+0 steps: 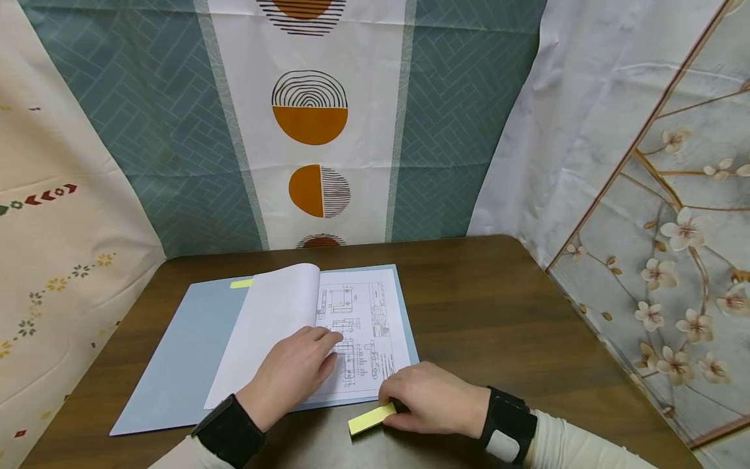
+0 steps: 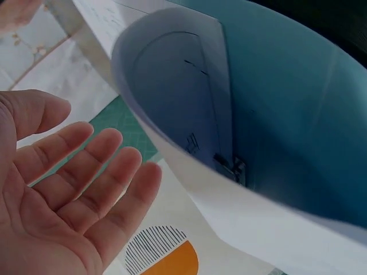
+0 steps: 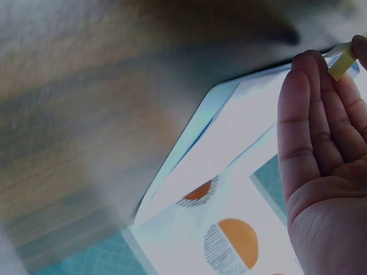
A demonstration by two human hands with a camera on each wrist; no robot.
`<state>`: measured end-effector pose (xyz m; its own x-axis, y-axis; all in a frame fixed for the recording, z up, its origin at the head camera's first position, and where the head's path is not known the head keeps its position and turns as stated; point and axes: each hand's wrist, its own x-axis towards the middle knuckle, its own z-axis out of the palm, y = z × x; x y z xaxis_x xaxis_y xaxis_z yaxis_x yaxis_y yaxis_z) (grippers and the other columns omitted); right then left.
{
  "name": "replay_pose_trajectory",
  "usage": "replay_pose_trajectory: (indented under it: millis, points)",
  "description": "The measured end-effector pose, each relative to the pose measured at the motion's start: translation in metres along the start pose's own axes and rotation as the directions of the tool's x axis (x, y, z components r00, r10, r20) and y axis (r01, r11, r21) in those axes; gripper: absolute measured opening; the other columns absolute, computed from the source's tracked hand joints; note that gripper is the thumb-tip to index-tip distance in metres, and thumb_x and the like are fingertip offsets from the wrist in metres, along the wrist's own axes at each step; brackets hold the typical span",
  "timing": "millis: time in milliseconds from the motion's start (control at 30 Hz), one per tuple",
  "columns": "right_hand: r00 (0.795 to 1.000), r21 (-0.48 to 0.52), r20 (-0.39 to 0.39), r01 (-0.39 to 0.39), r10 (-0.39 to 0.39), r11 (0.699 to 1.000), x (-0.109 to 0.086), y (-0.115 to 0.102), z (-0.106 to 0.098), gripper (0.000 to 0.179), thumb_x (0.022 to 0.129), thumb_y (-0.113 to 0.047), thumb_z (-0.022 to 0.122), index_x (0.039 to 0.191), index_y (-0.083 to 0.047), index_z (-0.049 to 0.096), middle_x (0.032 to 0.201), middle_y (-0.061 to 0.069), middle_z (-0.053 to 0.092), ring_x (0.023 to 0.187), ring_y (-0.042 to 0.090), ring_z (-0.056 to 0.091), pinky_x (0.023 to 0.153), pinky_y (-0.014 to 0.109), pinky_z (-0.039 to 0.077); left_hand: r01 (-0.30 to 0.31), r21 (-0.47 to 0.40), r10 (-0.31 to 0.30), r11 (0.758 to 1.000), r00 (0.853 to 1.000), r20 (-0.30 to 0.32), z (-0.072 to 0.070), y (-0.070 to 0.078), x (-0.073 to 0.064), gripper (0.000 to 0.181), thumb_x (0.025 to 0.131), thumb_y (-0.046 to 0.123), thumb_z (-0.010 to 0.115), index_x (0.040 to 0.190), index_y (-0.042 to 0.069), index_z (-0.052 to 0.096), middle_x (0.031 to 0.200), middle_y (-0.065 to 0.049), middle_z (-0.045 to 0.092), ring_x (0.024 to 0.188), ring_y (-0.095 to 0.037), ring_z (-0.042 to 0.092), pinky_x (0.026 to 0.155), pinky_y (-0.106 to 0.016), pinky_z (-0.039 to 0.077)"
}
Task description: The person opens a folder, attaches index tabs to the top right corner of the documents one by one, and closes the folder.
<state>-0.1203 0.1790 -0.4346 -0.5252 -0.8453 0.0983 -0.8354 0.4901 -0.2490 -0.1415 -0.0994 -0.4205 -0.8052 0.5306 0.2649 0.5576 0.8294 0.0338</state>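
Observation:
A light blue folder (image 1: 181,352) lies open on the table, with white sheets in it turned over to the left and a technical drawing (image 1: 383,365) uncovered at the right. My left hand (image 1: 295,365) rests over the turned sheets (image 1: 266,329), fingers relaxed and reaching across onto the drawing; the left wrist view shows its palm beside the curled paper (image 2: 172,86). At the folder's lower right corner, my right hand (image 1: 433,398) pinches a narrow yellow sticky note pad (image 1: 370,420) between thumb and fingers. In the right wrist view that pad (image 3: 342,64) shows at the fingertips.
A yellow sticky strip (image 1: 241,284) sits at the folder's upper edge, partly covered by the turned sheets. The dark wooden table (image 1: 486,312) extends to the right of the folder. Patterned cloths (image 1: 469,117) hang behind the table and at both sides.

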Motion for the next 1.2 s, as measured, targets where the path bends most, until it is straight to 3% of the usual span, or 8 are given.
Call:
replay_pose_trajectory:
  millis: [233, 400, 567, 700, 833, 967, 1200]
  points:
    - [0.988, 0.042, -0.079, -0.128, 0.131, 0.991, 0.003, 0.017, -0.010, 0.016, 0.097, -0.028, 0.089, 0.104, -0.019, 0.077, 0.091, -0.012, 0.070, 0.075, 0.001, 0.054, 0.069, 0.016, 0.047, -0.057, -0.127, 0.053, 0.990, 0.998, -0.039, -0.001, 0.000, 0.000, 0.037, 0.095, 0.018, 0.088, 0.129, 0.010, 0.076, 0.124, -0.005, 0.076, 0.109, -0.023, 0.073, 0.094, -0.042, 0.063]
    - [0.960, 0.006, -0.171, -0.225, 0.223, 0.974, 0.008, 0.029, -0.022, 0.020, 0.094, -0.028, 0.092, 0.104, -0.018, 0.078, 0.093, -0.008, 0.074, 0.077, 0.004, 0.058, 0.072, 0.022, 0.054, -0.074, -0.206, 0.070, 0.976, 0.997, -0.029, -0.001, 0.001, 0.003, 0.045, 0.096, 0.021, 0.089, 0.136, 0.011, 0.073, 0.132, -0.006, 0.072, 0.114, -0.022, 0.072, 0.096, -0.044, 0.062]
    - [0.930, -0.024, -0.244, -0.289, 0.275, 0.957, 0.015, 0.034, -0.031, 0.021, 0.093, -0.027, 0.093, 0.105, -0.018, 0.079, 0.094, -0.006, 0.075, 0.076, 0.007, 0.058, 0.071, 0.025, 0.055, -0.050, -0.289, 0.054, 0.956, 0.998, 0.008, -0.001, 0.006, 0.009, 0.061, 0.092, 0.029, 0.093, 0.145, 0.012, 0.067, 0.140, -0.008, 0.069, 0.118, -0.024, 0.071, 0.098, -0.046, 0.062]
    - [0.923, -0.016, -0.264, -0.294, 0.280, 0.956, 0.018, 0.033, -0.034, 0.023, 0.093, -0.027, 0.093, 0.107, -0.017, 0.079, 0.095, -0.003, 0.076, 0.077, 0.009, 0.058, 0.072, 0.026, 0.056, -0.016, -0.323, 0.026, 0.946, 0.999, 0.025, 0.000, 0.009, 0.016, 0.066, 0.091, 0.033, 0.094, 0.147, 0.012, 0.066, 0.140, -0.008, 0.070, 0.118, -0.024, 0.071, 0.098, -0.047, 0.062]
    - [0.925, -0.012, -0.270, -0.281, 0.268, 0.960, 0.021, 0.033, -0.034, 0.023, 0.093, -0.027, 0.093, 0.108, -0.017, 0.079, 0.096, -0.004, 0.076, 0.079, 0.009, 0.060, 0.074, 0.026, 0.057, 0.015, -0.355, 0.002, 0.935, 0.999, 0.046, 0.002, 0.013, 0.022, 0.059, 0.094, 0.035, 0.091, 0.145, 0.012, 0.069, 0.135, -0.006, 0.074, 0.116, -0.022, 0.072, 0.098, -0.047, 0.062]
    - [0.923, -0.013, -0.279, -0.279, 0.264, 0.960, 0.023, 0.033, -0.034, 0.022, 0.093, -0.026, 0.093, 0.108, -0.018, 0.079, 0.096, -0.006, 0.075, 0.080, 0.008, 0.061, 0.074, 0.026, 0.057, 0.028, -0.372, -0.011, 0.928, 0.999, 0.047, 0.003, 0.016, 0.027, 0.049, 0.095, 0.033, 0.090, 0.136, 0.013, 0.073, 0.125, -0.003, 0.077, 0.105, -0.018, 0.072, 0.094, -0.044, 0.062]
    - [0.929, -0.003, -0.270, -0.263, 0.253, 0.965, 0.025, 0.033, -0.032, 0.021, 0.093, -0.026, 0.093, 0.107, -0.018, 0.079, 0.093, -0.005, 0.075, 0.078, 0.008, 0.059, 0.074, 0.026, 0.057, 0.018, -0.351, -0.013, 0.936, 1.000, 0.017, 0.006, 0.019, 0.032, 0.031, 0.093, 0.029, 0.092, 0.119, 0.016, 0.079, 0.105, 0.004, 0.077, 0.087, -0.011, 0.065, 0.083, -0.036, 0.060]
